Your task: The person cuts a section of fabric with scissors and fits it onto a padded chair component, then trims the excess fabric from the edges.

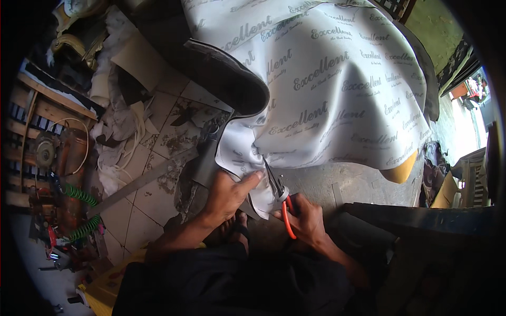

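A large sheet of white printed material [337, 84], dark on its underside, drapes over a grey surface. My left hand [232, 189] is closed on the sheet's near edge, its thumb on the white face beside a narrow hanging flap. My right hand [308, 221] grips scissors [286, 216] with red-orange handles, just right of that flap. Their dark blades point away from me into the fold of the sheet, partly open at the cut edge. A yellow padded piece [398, 169] shows under the sheet's right corner.
A tiled floor [134, 195] with scraps lies to the left, beside a long grey strip [142, 184], an orange tank [71, 205] with a green coiled hose [79, 195], and a wooden slatted frame [23, 131]. A dark edge [411, 213] runs at the right. My feet [240, 226] show below.
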